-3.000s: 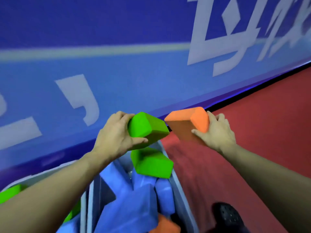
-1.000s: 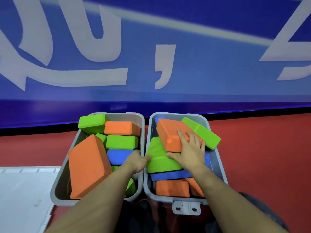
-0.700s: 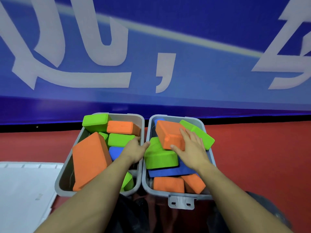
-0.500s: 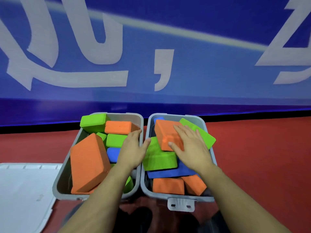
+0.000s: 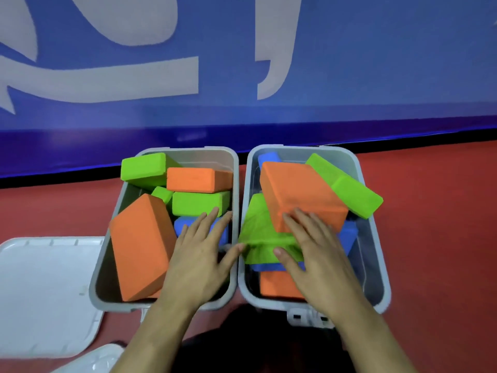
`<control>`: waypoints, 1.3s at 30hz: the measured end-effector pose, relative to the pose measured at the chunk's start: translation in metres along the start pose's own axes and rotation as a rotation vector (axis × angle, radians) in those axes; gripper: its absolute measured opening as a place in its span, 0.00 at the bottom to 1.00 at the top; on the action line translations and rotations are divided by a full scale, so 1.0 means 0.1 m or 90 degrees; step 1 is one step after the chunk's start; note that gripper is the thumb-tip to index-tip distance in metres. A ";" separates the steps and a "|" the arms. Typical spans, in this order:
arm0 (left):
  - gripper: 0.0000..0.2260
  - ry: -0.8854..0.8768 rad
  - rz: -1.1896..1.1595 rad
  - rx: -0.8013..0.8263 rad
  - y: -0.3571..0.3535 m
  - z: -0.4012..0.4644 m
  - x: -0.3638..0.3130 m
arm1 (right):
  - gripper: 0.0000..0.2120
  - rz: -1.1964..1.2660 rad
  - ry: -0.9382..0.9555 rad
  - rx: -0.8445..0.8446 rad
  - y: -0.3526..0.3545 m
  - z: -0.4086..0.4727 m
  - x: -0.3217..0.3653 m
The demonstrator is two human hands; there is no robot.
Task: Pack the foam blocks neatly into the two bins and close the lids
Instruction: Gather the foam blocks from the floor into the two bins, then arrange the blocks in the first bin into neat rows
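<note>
Two bins sit side by side in front of me on the red floor (image 5: 430, 238), both open and both heaped with foam blocks. My left hand (image 5: 200, 254) lies flat and spread over the left bin (image 5: 107, 265), fingers apart and gripping nothing, palm resting over a blue block (image 5: 183, 227), I think to press that side down so it sits lower. My right hand (image 5: 314, 254) is also open and flat over the right bin (image 5: 376, 259): the fingertips touch the near edge of a big orange block (image 5: 298, 195) that lies tilted on top, and my thumb rests on the green block (image 5: 258, 232) beneath it. I hold neither one; I am pushing, because that pile stands above the rim. Another green block (image 5: 347, 189) pokes out over the right wall, so as I judge it no lid would shut there yet. In the left bin a large orange slab (image 5: 139, 246) leans against the wall, wasting room. One white lid (image 5: 45, 292) lies on the floor to my left, waiting. Packing is mostly done; levelling is what remains.
</note>
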State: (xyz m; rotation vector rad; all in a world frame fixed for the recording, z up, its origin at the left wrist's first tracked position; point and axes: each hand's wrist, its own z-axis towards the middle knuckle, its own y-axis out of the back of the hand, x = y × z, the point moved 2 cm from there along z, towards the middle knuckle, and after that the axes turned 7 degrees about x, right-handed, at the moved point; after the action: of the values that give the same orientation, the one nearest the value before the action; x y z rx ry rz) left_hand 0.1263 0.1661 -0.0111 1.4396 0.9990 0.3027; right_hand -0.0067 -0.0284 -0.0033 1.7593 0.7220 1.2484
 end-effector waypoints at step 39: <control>0.17 0.232 -0.047 0.101 -0.81 -1.38 2.52 | 0.27 -0.258 0.008 0.293 -2.14 -0.05 1.11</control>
State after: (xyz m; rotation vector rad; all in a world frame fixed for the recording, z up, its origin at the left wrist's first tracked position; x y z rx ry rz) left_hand 0.1437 0.4259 -0.1575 1.5171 1.3937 0.4505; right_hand 0.0290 0.1677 -0.1393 1.8330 1.3795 0.8600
